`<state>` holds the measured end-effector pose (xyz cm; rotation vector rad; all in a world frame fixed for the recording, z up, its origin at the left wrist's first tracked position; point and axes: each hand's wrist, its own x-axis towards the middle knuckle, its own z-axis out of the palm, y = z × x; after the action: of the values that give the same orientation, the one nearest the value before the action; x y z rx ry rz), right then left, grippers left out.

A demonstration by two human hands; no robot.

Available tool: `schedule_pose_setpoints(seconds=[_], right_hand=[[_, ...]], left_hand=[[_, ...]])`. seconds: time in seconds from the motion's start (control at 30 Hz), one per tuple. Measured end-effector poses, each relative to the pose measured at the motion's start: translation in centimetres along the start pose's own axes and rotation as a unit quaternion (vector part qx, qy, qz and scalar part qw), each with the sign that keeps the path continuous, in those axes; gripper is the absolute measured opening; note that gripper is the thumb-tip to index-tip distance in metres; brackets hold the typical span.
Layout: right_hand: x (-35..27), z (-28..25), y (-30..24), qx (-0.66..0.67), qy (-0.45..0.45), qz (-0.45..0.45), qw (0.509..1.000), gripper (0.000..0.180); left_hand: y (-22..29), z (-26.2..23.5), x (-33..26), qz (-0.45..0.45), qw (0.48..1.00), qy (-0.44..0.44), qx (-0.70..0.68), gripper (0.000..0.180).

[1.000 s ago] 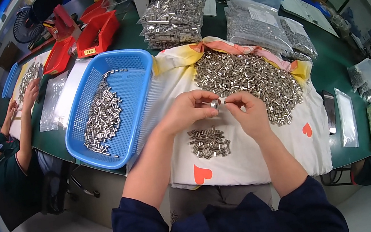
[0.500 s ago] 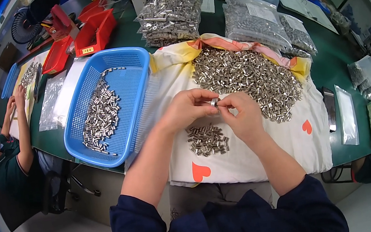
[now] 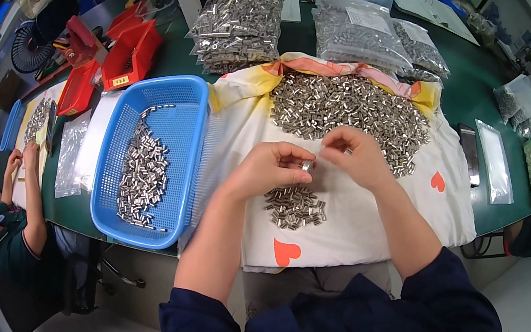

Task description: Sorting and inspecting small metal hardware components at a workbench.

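Note:
Over the small pile of short metal sleeves (image 3: 296, 207), my left hand (image 3: 267, 169) pinches a shiny metal sleeve (image 3: 306, 165) between thumb and fingertips. Just right of it, a small gap away, my right hand (image 3: 357, 158) has its thumb and fingers closed together; whether a part is between them I cannot make out. Beyond my hands spreads a large heap of the same sleeves (image 3: 345, 100) on a white cloth (image 3: 365, 233) with red hearts. To the left, a blue perforated basket (image 3: 192, 142) holds a loose pile of sleeves.
Clear bags of metal parts (image 3: 237, 22) are stacked at the back, with more bags (image 3: 358, 28) to their right. Red bins (image 3: 129, 56) stand at the back left. A dark phone (image 3: 471, 156) and a plastic bag (image 3: 495, 162) lie right. Co-workers sit on both sides.
My right hand has drawn apart from the left, whose fingers keep the metal sleeve. Both hands sit slightly nearer to me, and the whole view has shifted a little.

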<state>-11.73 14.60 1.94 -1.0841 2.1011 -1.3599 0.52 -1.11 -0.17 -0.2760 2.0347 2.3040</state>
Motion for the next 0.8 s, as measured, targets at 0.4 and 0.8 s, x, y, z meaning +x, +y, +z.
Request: schedule_pose_setpoints(seconds=[0.4,0.8], right_hand=[[1.2,2.2,2.7,-0.378,0.129,-0.192,0.897,0.013],[0.0,2.3,1.3,-0.367,0.088,-0.176,0.909,0.009]], left_hand=[[1.4,0.3,-0.9,-0.025,0.992,-0.092,0.077,0.033],[0.7,0.1,-0.6,-0.014,0.994,-0.079,0.072,0.031]])
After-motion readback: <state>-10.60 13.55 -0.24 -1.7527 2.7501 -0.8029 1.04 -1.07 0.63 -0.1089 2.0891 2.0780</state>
